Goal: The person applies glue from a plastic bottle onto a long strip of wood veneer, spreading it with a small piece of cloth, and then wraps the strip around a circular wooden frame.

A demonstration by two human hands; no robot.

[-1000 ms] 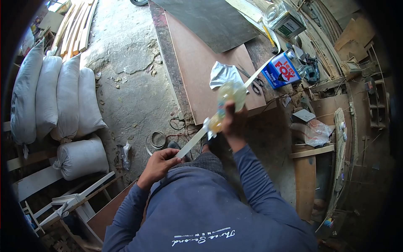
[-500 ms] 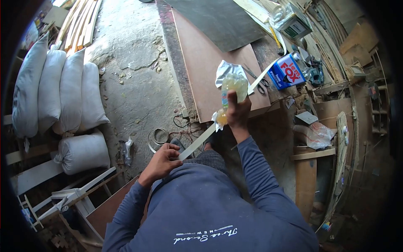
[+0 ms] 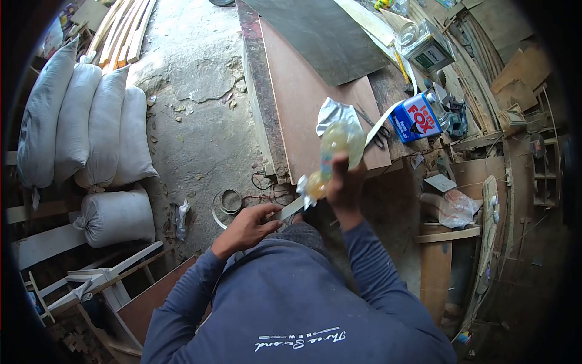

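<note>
A long pale strip (image 3: 291, 209) passes through the fingers of my left hand (image 3: 250, 229), which are closed on it near my waist. My right hand (image 3: 345, 191), a little blurred, grips a clear plastic bottle (image 3: 341, 142) holding yellowish stuff. The bottle's neck tilts down and left, with crumpled foil at its mouth, close above the strip. Behind the bottle the strip continues up past the scissors (image 3: 380, 133) and the blue FOX can (image 3: 416, 117). Another crumpled foil piece (image 3: 337, 115) shows beyond the bottle.
A workbench bears a pinkish board (image 3: 291, 115), a dark sheet (image 3: 327, 48) and a metal tin (image 3: 428, 54). White sacks (image 3: 79, 121) stand at the left. A coil of strip (image 3: 230, 201) lies on the floor. Wood pieces and a plastic bag (image 3: 456, 208) are at the right.
My left hand has moved up and right along the strip, closer to the bottle. My right hand and the bottle have shifted slightly down. The camera view has moved slightly.
</note>
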